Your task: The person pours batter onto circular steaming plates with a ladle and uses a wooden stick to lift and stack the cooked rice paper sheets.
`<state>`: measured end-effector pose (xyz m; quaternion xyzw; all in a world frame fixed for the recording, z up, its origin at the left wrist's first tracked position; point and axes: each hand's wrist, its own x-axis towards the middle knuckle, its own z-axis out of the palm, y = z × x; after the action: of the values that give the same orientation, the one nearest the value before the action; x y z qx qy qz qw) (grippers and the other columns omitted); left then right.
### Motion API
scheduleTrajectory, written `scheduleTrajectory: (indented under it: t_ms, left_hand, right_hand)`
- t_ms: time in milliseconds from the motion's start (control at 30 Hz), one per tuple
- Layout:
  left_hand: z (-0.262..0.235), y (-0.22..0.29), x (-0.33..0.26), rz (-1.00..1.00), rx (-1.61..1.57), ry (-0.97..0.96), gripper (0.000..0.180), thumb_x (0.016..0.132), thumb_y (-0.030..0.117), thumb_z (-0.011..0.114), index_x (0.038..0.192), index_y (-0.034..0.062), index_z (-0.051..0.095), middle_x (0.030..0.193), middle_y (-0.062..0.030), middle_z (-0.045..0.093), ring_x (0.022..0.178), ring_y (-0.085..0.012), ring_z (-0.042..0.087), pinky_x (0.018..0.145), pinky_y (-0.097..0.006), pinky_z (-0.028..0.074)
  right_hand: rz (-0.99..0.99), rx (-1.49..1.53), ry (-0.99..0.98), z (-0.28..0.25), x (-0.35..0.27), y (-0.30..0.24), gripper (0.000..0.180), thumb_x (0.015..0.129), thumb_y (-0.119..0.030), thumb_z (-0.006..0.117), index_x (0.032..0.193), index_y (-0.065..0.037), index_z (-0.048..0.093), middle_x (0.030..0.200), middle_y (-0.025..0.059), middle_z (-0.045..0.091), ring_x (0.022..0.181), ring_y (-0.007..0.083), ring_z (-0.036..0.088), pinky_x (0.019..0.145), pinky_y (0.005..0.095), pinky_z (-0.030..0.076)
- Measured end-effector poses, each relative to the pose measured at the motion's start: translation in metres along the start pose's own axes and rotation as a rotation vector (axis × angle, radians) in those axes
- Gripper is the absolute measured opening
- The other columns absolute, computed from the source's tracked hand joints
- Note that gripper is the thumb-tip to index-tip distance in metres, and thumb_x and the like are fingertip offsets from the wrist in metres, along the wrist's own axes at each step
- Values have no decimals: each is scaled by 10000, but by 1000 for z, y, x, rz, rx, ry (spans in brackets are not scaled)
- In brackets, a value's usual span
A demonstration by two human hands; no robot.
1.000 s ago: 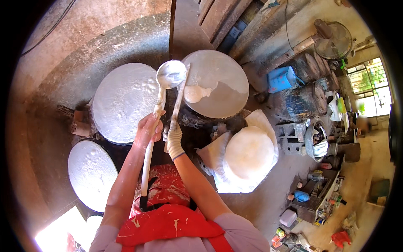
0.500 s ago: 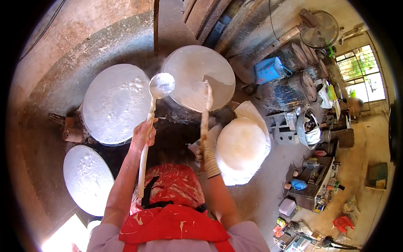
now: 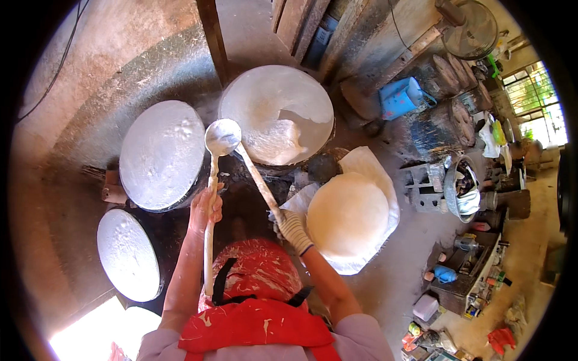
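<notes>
My bare left hand (image 3: 206,207) is closed round the long handle of a ladle (image 3: 223,136), whose bowl is coated in pale batter. In my right hand (image 3: 295,231), which wears a striped knit glove, is a batter-smeared wooden stick (image 3: 260,180). The stick slants up and left, its far end against or behind the ladle's bowl; that tip is hidden. Just beyond lies a round pan (image 3: 274,81) with a thin pale layer, a thicker creamy patch and a darker grey patch. A pale domed round (image 3: 348,213) rests on white cloth (image 3: 385,171) beside my right hand.
Two more round pans with white, bubbled surfaces stand at left, one farther (image 3: 159,156) and one nearer (image 3: 127,256). At right are a blue bucket (image 3: 400,98), concrete blocks (image 3: 419,183), a metal basin (image 3: 453,195) and a cluttered low table (image 3: 451,289). A fan (image 3: 471,30) stands at far right.
The wooden stick has swung left from the far pan to the ladle's bowl. A thick creamy patch now shows in that pan. The ladle has come slightly nearer; the view has shifted a little.
</notes>
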<state>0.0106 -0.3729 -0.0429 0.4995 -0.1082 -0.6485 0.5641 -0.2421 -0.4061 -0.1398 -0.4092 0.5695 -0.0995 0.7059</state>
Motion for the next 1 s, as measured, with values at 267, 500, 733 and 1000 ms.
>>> scheduleTrajectory:
  t_ms: [267, 500, 733, 1000]
  left_hand:
    - [30, -29, -7, 2, -77, 81, 422, 930, 358, 449, 1181, 19, 476, 577, 18, 373, 360, -50, 310, 347, -186, 286]
    - [51, -46, -18, 13, -86, 93, 400, 945, 330, 427, 1206, 29, 462, 582, 30, 362, 363, -41, 307, 355, -176, 273]
    - [67, -49, -27, 38, -106, 110, 410, 942, 327, 446, 1219, 25, 452, 586, 39, 365, 366, -37, 310, 353, -171, 267]
    - [78, -57, -31, 52, -109, 116, 436, 935, 345, 455, 1202, 0, 467, 577, 28, 372, 371, -50, 314, 360, -189, 291]
  right_hand:
    - [30, -145, 105, -130, -7, -34, 659, 785, -676, 475, 766, -32, 615, 489, 16, 479, 369, 112, 422, 365, 264, 345]
    - [-25, -170, 144, -217, 23, -81, 591, 810, -624, 496, 725, -47, 590, 479, -5, 471, 358, 89, 405, 339, 242, 300]
    - [-87, -319, 24, -210, 26, -60, 482, 872, -518, 476, 792, -62, 610, 474, 13, 507, 341, 113, 447, 332, 270, 365]
    - [-98, -482, -63, -193, 5, -34, 518, 882, -522, 451, 674, -64, 578, 466, 21, 516, 363, 125, 475, 375, 284, 394]
